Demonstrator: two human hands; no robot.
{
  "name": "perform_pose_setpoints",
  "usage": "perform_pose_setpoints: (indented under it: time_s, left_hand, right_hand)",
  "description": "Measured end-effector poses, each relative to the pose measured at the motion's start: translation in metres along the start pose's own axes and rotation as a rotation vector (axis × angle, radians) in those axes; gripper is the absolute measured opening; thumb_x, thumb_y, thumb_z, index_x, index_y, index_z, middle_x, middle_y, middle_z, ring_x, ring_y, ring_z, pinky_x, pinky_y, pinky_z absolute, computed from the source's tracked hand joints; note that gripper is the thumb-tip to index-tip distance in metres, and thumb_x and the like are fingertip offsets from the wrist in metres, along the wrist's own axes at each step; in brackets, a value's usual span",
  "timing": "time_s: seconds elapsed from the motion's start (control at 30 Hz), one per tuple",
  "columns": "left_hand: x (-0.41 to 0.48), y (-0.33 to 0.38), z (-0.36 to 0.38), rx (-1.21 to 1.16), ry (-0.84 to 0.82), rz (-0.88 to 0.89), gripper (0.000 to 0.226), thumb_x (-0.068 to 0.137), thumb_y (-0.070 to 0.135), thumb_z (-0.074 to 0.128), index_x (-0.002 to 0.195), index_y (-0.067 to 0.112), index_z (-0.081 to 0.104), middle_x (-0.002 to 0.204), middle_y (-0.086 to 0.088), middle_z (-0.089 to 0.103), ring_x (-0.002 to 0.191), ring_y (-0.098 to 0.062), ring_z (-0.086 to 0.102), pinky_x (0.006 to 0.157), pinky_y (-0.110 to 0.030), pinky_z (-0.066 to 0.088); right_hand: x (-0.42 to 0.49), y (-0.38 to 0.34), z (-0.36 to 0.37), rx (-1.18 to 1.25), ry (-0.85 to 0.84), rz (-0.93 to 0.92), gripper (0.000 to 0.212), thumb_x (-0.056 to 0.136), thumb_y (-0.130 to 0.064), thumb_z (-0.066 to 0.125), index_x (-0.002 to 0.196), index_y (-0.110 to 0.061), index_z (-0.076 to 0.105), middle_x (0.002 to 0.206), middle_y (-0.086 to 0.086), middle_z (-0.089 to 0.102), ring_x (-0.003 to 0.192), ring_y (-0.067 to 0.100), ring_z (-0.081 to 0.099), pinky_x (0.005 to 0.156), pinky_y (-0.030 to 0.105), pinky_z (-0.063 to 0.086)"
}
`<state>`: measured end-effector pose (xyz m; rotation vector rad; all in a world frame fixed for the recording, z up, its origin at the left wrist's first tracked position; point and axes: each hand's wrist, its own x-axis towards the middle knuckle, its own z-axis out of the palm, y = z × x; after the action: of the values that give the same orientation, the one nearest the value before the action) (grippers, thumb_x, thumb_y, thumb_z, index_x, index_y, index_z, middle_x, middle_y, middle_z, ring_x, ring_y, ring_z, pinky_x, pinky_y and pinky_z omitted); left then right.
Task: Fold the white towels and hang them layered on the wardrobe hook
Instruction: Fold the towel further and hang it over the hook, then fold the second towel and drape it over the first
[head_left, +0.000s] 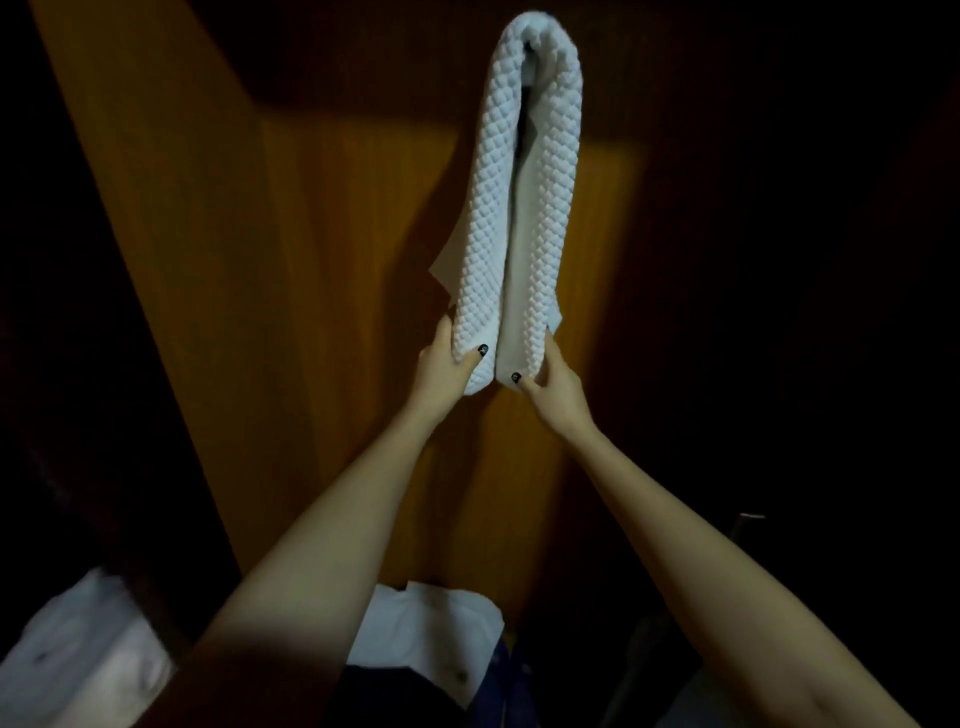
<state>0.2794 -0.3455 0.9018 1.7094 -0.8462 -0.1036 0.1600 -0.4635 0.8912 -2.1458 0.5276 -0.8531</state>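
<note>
High in the centre of the frame, a white waffle towel (488, 234) hangs doubled over the hook, which is hidden under the fold. A smoother white towel (444, 273) peeks out beneath it. The left hand (449, 366) pinches the left hanging end and the right hand (550, 384) pinches the right end, thumbs in front. Behind is the brown wardrobe panel (322, 260), and white cloth (431, 629) lies at bottom centre. This looks like the final straightening. Next, a gentle, even downward tug should level both ends before letting go without dragging the towels off.
</note>
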Motion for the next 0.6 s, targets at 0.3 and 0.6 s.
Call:
perform_pose_setpoints:
  time_s: [0.3, 0.6]
  left_hand:
    - [-0.181, -0.117, -0.018, 0.312, 0.029, -0.200, 0.058, 0.102, 0.022, 0.049, 0.154, 0.026, 0.024, 0.159, 0.001, 0.027, 0.145, -0.018, 0.027, 0.107, -0.025, 0.022]
    - [-0.484, -0.209, -0.042, 0.497, 0.025, -0.707, 0.055, 0.099, 0.018, 0.054, 0.149, 0.005, 0.034, 0.155, -0.016, 0.034, 0.143, -0.031, 0.032, 0.115, -0.034, 0.021]
  right_hand:
    - [-0.134, 0.044, 0.064, -0.087, -0.320, 0.169, 0.071, 0.098, -0.020, 0.059, 0.155, -0.009, 0.019, 0.160, 0.012, 0.025, 0.148, 0.025, 0.023, 0.115, 0.027, 0.020]
    - [-0.340, 0.099, 0.166, -0.266, -1.026, 0.186, 0.046, 0.098, -0.009, 0.054, 0.141, 0.003, 0.045, 0.140, 0.024, 0.051, 0.128, 0.039, 0.048, 0.105, 0.041, 0.038]
